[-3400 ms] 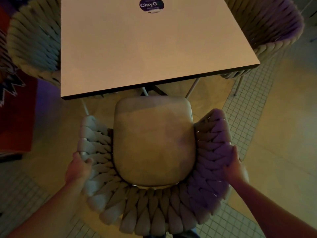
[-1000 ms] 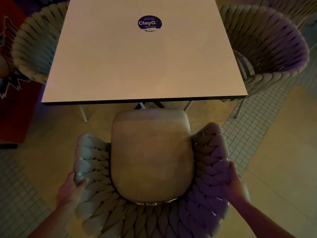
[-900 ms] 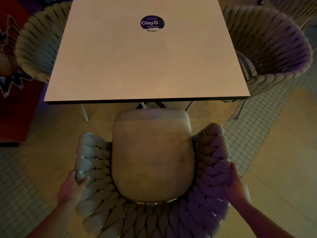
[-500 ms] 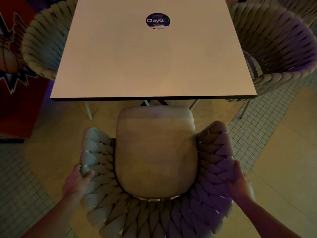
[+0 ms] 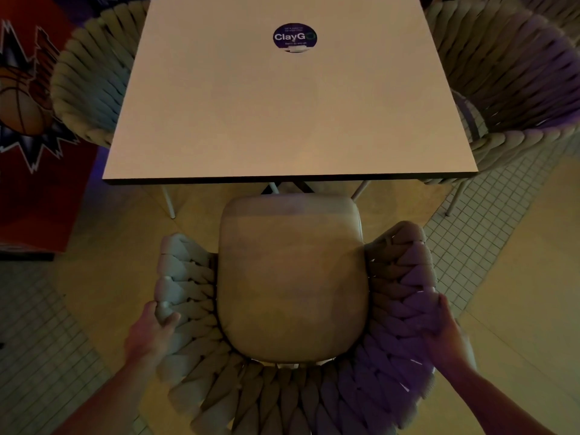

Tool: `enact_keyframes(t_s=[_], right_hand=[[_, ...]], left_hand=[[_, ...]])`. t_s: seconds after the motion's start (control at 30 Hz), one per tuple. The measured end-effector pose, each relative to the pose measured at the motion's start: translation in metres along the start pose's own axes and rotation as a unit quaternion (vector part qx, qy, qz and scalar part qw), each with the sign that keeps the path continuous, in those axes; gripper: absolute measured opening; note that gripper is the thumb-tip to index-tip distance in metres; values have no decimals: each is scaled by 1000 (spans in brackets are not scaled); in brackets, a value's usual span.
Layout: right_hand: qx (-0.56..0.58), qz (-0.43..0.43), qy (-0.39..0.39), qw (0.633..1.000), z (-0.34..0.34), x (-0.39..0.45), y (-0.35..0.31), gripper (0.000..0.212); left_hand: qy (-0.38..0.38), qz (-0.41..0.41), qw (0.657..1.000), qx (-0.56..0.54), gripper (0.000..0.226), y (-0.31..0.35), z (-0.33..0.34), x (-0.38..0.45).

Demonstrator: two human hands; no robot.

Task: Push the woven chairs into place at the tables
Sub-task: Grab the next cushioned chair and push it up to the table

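Since half a second ago the scene has hardly shifted: the chair's seat cushion still stops just short of the worktop's near edge, and both hands hold the same spots on the woven rim. The left hand [image 5: 150,335] has its grip closed on the left side of the woven chair [image 5: 188,309], thumb over the top of the braided rim and fingers down its outer face. The right hand [image 5: 445,337] is likewise closed on the right side of the rim, fingers curled over the purple-lit braids. Between the two hands lies the padded seat cushion [image 5: 293,277], its front edge pointing at the worktop [image 5: 288,114] and lying just below the dark near edge, not yet tucked under. Thin pale table legs [image 5: 169,202] and a dark crossed brace show in the gap ahead of the cushion. The worktop carries only a round dark sticker [image 5: 294,37] reading "ClayGo", near its far end. A second woven chair [image 5: 91,86] stands at the left side of the worktop, partly under it, and a third woven chair [image 5: 514,83] stands at the right side, its rim tucked beneath the worktop's right corner. A red wall panel with a basketball graphic [image 5: 28,102] stands at far left. The floor [image 5: 489,233] is small square tile with smooth, plain areas.
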State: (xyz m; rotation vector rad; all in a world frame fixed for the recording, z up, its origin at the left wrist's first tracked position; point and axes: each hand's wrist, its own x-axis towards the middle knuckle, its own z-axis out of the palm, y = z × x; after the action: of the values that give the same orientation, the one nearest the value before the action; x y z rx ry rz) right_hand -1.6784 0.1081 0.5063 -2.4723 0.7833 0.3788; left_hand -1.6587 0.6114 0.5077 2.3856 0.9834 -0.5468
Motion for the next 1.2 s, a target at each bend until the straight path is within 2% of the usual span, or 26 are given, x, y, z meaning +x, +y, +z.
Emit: enact_keyframes(t_s=[0.07,0.33,0.5,0.73,1.2], right_hand=[[3,10,-20,1000,-2,-1,-3,81],[-8,10,-20,1000,0,1,-1,80],[-6,11,-22,1000,3,1,3,80],[-6,5,-20,1000,8,-3,7,83],[-8,1,-32,999,5,-4,4,83]], left_hand=[[0,-3,1000,-3,45,-2,-1,-1],[-11,-15,1000,-8,50,-3,-1,2],[-15,-30,999,-16,44,-4,-1,5],[-12,-33,999,0,48,-7,-3,7],[-10,-31,999,-1,43,-6,-4,2]])
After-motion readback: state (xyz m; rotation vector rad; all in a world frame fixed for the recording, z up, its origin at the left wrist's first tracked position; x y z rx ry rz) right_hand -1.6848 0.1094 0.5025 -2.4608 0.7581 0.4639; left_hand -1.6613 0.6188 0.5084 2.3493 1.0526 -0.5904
